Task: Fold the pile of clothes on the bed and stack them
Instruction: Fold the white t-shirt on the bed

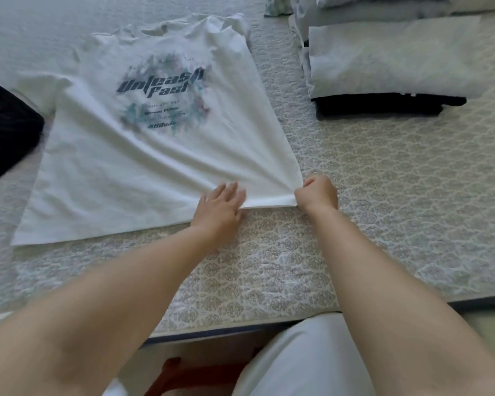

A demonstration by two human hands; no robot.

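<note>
Patterned bed cover spans the view. Near its front edge, white tee lies flat, unfolded: hem corner is pinched by right hand, hem pressed by flat, open left hand. Folded stack sits toward far right corner; dark garment at left edge is prob. unfolded. Est. partway done.

Open quilt lies between shirt and folded stack.

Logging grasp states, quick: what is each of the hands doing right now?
Left hand: open, fingers flat on the white T-shirt hem.
Right hand: closed, gripping the T-shirt's bottom corner.
</note>
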